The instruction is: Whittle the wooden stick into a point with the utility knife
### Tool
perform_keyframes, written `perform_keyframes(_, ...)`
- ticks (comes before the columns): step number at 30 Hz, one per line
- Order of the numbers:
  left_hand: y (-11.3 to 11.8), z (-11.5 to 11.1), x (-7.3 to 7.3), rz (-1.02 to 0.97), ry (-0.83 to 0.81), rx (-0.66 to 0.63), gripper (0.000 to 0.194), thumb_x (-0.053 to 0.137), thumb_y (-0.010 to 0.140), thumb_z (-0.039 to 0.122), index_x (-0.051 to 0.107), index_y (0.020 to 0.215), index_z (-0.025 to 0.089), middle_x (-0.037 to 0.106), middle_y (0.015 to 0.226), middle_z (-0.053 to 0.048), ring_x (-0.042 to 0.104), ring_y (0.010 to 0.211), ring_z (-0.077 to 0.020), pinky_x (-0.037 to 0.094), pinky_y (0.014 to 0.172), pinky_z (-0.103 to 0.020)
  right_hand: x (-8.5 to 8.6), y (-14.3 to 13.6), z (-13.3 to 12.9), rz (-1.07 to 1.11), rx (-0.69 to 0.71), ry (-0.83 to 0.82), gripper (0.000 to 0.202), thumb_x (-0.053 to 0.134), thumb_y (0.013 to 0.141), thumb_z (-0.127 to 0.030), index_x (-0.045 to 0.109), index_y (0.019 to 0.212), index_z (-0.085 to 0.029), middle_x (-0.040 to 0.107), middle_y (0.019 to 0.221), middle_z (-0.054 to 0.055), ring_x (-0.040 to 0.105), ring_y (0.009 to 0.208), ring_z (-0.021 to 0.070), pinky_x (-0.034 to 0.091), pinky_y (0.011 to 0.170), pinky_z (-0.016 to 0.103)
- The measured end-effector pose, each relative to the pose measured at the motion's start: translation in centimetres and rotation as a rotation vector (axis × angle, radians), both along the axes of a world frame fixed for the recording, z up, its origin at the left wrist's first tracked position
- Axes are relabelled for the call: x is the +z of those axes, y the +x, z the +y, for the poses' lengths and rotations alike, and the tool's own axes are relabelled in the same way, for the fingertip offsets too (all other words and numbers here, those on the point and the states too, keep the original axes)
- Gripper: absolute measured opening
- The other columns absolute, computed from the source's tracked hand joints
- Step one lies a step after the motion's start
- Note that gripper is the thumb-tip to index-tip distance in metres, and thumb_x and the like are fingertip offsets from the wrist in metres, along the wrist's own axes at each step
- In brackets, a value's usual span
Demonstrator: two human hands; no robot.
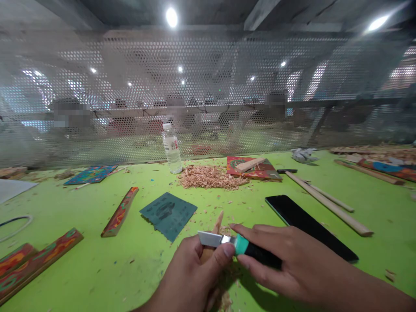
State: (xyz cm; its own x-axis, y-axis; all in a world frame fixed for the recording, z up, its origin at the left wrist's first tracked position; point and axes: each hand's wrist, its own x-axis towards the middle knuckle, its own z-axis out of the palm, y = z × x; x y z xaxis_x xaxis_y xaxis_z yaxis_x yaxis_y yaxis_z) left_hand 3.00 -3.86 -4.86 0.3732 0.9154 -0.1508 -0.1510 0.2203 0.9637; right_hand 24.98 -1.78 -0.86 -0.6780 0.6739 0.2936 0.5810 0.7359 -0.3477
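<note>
My right hand is closed round the black and teal handle of a carving knife. Its angled steel blade points left, across a small pointed piece of wood. My left hand grips that wood; its thumb rests by the base of the blade. Most of the wood is hidden behind the blade and my fingers, though the tip shows above the blade. Loose shavings lie below my hands. Beyond my left hand is a dark green sheet of sandpaper, and a black phone lies beside my right hand.
A shavings pile sits by a water bottle near the mesh screen. A painted board carries a wood piece. Wooden sticks lie right; painted strips lie left on the green table.
</note>
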Motion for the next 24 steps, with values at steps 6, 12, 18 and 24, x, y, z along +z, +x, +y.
perform_keyframes(6,0.4,-0.3,0.9,-0.016,-0.052,0.023,0.056,0.074,0.085,0.073,0.054,0.074,0.022,0.036,0.042,0.013,0.022,0.033,-0.0051,0.014,0.035,-0.020,-0.7,0.1,-0.3,-0.038,-0.037,0.118,0.045,0.052,0.106,-0.032,0.067,0.143,-0.012,0.080,0.127,0.017,0.082,0.104,0.0315,0.069,0.082,0.043)
perform_keyframes(12,0.8,-0.2,1.4,-0.003,-0.108,0.068,0.060,0.077,0.079,0.076,0.052,0.070,0.023,0.034,0.044,0.014,0.021,0.033,-0.0038,0.016,0.033,-0.019,-0.6,0.0,-0.3,0.005,-0.103,0.203,0.046,0.046,0.110,-0.036,0.069,0.139,-0.008,0.083,0.115,0.020,0.084,0.090,0.0300,0.071,0.079,0.044)
perform_keyframes(18,0.5,-0.1,0.8,0.018,-0.048,0.063,0.056,0.076,0.083,0.073,0.055,0.078,0.022,0.039,0.049,0.012,0.024,0.037,-0.0047,0.021,0.035,-0.018,0.2,0.8,0.5,0.062,-0.150,0.280,0.043,0.048,0.110,-0.036,0.069,0.136,-0.010,0.082,0.118,0.019,0.082,0.102,0.0311,0.069,0.083,0.042)
perform_keyframes(24,-0.1,-0.1,0.6,0.117,0.028,0.092,0.051,0.077,0.087,0.066,0.059,0.078,0.019,0.041,0.060,0.008,0.029,0.051,-0.0070,0.026,0.045,-0.019,0.7,0.4,0.3,0.016,0.010,0.073,0.030,0.055,0.104,-0.029,0.072,0.126,-0.019,0.084,0.110,0.011,0.082,0.092,0.0237,0.066,0.079,0.032)
